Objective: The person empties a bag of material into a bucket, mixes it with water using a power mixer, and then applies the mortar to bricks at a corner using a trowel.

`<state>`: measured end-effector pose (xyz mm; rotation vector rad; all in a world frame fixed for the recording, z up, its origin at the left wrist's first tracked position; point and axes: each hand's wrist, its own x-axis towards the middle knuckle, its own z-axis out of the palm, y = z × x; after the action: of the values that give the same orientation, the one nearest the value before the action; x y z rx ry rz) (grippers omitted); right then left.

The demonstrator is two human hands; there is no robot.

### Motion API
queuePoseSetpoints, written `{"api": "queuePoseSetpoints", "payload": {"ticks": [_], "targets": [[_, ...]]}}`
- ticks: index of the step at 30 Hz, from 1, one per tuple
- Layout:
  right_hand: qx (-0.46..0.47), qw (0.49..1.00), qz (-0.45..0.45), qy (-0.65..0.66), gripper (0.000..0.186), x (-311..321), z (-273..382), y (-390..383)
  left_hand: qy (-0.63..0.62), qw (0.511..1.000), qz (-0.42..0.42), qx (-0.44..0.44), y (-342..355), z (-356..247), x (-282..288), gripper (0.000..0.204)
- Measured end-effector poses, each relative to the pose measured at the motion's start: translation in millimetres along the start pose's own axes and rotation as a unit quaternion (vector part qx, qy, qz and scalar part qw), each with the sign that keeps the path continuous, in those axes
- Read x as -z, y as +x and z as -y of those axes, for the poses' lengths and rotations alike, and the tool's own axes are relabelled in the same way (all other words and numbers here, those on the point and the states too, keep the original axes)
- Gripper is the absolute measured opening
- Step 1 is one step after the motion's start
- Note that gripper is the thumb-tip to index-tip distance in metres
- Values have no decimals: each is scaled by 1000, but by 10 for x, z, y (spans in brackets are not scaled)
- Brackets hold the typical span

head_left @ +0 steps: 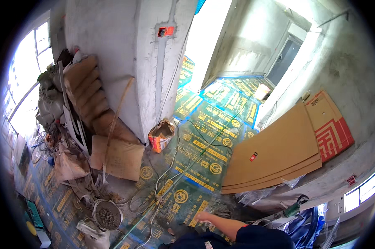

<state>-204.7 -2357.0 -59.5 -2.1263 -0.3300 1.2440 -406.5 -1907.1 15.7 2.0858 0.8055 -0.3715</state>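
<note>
My right hand (203, 216) reaches leftward low in the view, at the end of a bare forearm with a dark blue sleeve (260, 237). Its fingers look stretched out and hold nothing, though the hand is blurred. It hovers over the dark green floor covering (204, 164) with yellow prints, close to a tangle of white and green cables (167, 182) running across the floor. My left hand is not in view.
A concrete pillar (133, 62) stands ahead with stacked brown sacks (88, 95) and cardboard (119, 157) at its foot. An open orange bag (161, 135) sits by the pillar. Large cardboard sheets (274, 153) lean on the right wall. A round sieve (107, 214) and a green power tool (293, 209) lie nearby.
</note>
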Motion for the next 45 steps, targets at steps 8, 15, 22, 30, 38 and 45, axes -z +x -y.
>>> {"api": "queuePoseSetpoints", "payload": {"ticks": [8,15,22,30,38,45], "targets": [[-76,951,-88,288,18,1111,709,883,-3,994,-105,4,-442,1573,-158,17],[-201,959,-53,191,10,758,1639,1127,-274,897,-221,269,-1048,2145,-206,26],[-174,982,2,77,23,-76,2076,1606,-338,829,-198,399,-1399,2228,-170,27],[-120,993,-18,-13,22,-1258,3357,2605,-101,977,-19,190,-728,3184,727,25],[-124,990,24,-57,27,-2723,4639,3854,-7,948,7,317,939,3194,2338,23],[-46,988,-65,-131,37,-3938,5236,5486,-71,946,15,317,1534,3646,2471,37]]}}
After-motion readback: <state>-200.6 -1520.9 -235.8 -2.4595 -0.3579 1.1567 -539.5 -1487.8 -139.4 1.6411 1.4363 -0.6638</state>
